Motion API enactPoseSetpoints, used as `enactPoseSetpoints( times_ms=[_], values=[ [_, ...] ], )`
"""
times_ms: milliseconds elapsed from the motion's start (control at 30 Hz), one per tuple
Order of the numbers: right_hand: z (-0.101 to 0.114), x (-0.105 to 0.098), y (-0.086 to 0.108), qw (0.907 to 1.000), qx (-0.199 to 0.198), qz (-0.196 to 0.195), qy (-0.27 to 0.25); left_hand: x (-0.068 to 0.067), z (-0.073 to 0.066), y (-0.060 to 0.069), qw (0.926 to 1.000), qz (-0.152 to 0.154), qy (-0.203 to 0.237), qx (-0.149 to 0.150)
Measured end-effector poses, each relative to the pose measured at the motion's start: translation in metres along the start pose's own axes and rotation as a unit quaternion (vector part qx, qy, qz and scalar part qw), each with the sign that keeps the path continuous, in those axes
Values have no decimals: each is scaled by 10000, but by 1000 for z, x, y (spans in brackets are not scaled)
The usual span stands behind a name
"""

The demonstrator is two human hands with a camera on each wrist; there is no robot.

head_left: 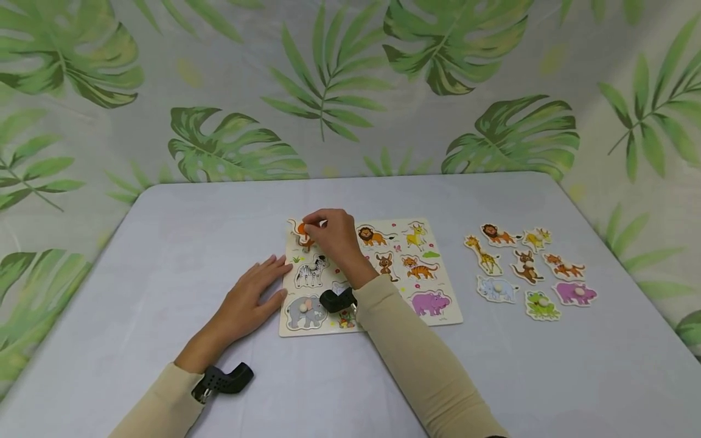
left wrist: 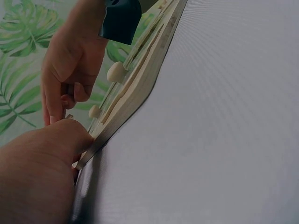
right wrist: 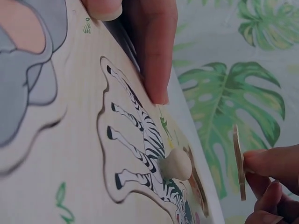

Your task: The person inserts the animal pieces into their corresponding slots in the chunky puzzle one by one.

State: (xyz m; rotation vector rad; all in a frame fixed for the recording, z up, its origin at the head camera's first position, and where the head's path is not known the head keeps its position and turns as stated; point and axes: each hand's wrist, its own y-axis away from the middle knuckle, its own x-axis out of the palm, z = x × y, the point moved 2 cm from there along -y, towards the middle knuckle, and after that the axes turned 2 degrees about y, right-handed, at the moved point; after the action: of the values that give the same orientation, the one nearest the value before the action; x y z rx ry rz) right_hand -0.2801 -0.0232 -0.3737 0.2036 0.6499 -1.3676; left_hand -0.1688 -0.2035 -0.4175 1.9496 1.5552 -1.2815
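Observation:
My right hand [head_left: 336, 237] pinches an orange animal puzzle piece [head_left: 299, 229], its thin tail curling up, over the top left corner of the wooden puzzle board [head_left: 350, 243]. Edge-on in the right wrist view, the piece [right wrist: 238, 163] is held off the board by thumb and fingers. My left hand [head_left: 249, 301] lies along the board's left side, its fingers stretched out and touching the edge. A zebra piece [right wrist: 149, 133] with a round knob sits in its recess, and below it an elephant piece [head_left: 305, 312] sits in another. My right forearm hides part of the board.
Several loose animal pieces lie right of the board, among them a lion [head_left: 498, 235], a giraffe [head_left: 484, 255], a frog [head_left: 542, 305] and a hippo [head_left: 575, 293]. They rest on a pale table [head_left: 191, 237]. A leaf-print cloth [head_left: 350, 91] hangs behind.

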Motion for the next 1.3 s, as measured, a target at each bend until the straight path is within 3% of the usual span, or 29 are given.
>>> enactPoseSetpoints(
  times_ms=[1300],
  values=[
    [-13, 8, 0, 9985, 416, 308, 167, 0, 2, 1, 10000, 71, 5, -31]
  ],
)
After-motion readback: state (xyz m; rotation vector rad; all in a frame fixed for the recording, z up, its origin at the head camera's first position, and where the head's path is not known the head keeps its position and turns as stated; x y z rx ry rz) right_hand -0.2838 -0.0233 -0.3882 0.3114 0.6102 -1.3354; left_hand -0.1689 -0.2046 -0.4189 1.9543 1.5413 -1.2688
